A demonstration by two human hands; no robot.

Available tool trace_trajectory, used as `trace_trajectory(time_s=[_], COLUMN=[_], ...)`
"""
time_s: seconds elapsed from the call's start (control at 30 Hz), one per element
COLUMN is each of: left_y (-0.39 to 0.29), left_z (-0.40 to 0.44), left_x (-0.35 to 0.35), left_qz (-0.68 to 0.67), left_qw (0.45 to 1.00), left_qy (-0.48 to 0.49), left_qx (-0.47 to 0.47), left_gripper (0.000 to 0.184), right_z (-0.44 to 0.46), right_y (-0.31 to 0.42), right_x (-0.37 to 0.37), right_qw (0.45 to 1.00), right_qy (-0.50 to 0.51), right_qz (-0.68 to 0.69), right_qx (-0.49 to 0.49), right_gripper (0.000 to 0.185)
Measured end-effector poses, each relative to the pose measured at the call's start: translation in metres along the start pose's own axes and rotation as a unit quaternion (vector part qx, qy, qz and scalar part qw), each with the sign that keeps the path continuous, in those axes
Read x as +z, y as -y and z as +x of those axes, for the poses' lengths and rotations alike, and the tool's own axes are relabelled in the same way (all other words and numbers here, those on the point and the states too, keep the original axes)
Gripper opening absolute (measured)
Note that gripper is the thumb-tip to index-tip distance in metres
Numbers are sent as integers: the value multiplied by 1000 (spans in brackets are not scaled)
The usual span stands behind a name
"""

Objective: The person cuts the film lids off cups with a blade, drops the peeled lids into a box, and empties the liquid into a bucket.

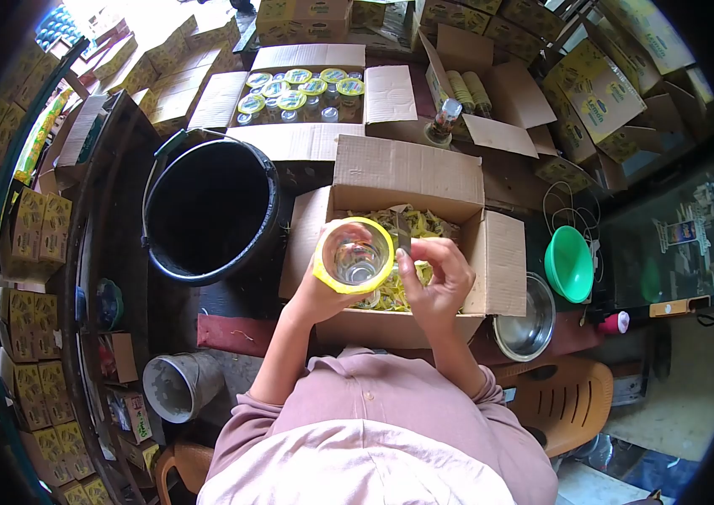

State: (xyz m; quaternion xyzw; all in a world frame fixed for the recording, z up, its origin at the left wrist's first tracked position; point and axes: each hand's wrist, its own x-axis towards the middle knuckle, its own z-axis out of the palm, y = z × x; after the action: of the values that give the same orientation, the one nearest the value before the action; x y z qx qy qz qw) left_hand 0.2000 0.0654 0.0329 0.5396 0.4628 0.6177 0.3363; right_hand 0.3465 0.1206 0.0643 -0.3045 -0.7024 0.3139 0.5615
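Observation:
My left hand (321,296) is wrapped round a clear cup (355,257) with a yellow band at its rim, tilted so its inside faces me. Just to the right, my right hand (439,279) pinches a thin dark strip (403,233) between thumb and finger, close to the cup's rim. Both hands are above an open cardboard box (407,172) that holds many yellow-green wrappers (437,225). What lies deeper in that box is hidden.
A black bucket (210,210) stands left of the box. Behind is a carton of lidded jars (298,88). A glass jar (444,118), a green bowl (569,263) and a metal bowl (525,318) are on the right. A grey bucket (173,389) stands lower left.

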Motion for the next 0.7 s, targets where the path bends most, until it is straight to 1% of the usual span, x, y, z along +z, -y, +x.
trace_trajectory(time_s=[0.03, 0.17, 0.27, 0.37, 0.47, 0.7], left_y=[1, -3, -4, -6, -6, -10], left_z=[0, 1, -1, -1, 0, 3], left_x=[0, 0, 1, 0, -3, -4], left_qz=[17, 38, 30, 37, 89, 27], left_qw=[1000, 999, 999, 999, 995, 998], left_qy=[-13, -15, -12, 7, 34, 50], left_qx=[15, 36, 24, 9, 21, -3], left_gripper=[68, 68, 67, 64, 60, 60], right_z=[-2, -9, -10, -8, -4, 1], right_y=[0, 0, 0, 1, 2, -1], right_x=[0, 1, 3, 5, 6, 7], right_qw=[1000, 999, 999, 999, 998, 1000], right_qy=[-1, -2, -2, -9, -11, 6], right_qz=[-5, -23, -19, -15, -23, 9], right_qx=[-8, -33, -39, -43, -54, -28], right_gripper=[17, 18, 18, 19, 20, 22])
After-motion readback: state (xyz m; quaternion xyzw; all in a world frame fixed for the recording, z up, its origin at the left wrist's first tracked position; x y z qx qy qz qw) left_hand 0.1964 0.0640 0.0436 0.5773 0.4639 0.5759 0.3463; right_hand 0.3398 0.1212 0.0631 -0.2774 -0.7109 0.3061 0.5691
